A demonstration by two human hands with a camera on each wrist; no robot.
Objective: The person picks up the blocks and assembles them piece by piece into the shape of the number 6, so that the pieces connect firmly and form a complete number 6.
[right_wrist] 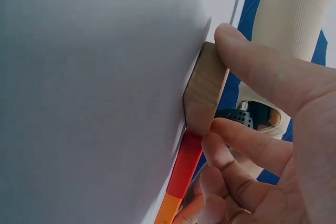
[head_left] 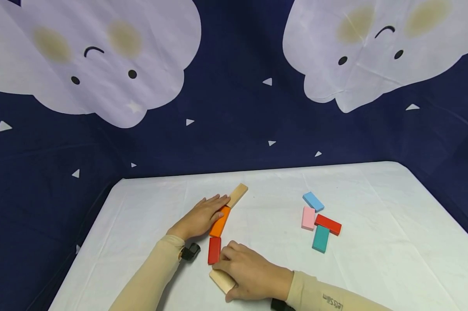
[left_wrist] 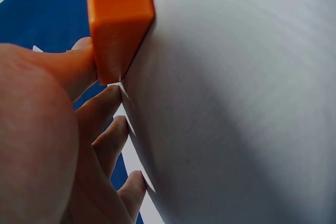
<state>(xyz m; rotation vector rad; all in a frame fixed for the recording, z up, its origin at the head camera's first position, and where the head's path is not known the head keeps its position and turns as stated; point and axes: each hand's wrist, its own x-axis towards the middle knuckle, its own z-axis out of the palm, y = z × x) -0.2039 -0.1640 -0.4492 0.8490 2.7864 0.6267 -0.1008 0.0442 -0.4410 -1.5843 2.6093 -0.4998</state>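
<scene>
A curved row of blocks lies on the white table. A plain wooden block (head_left: 238,195) is at its far end, then an orange block (head_left: 219,223) and a red block (head_left: 214,250). Nearest the person is a second plain wooden block (head_left: 221,280), slanted against the red one's near end. My right hand (head_left: 253,273) pinches this near block between thumb and index finger, its end meeting the red block in the right wrist view. My left hand (head_left: 200,216) rests along the row's left side, fingers fairly straight, thumb (left_wrist: 79,66) touching the orange block.
To the right, a blue block (head_left: 313,201), a pink block (head_left: 308,218), another red block (head_left: 328,224) and a teal block (head_left: 320,239) lie in a loose cluster. A dark blue cloth with printed clouds (head_left: 234,95) hangs behind the table (head_left: 374,207).
</scene>
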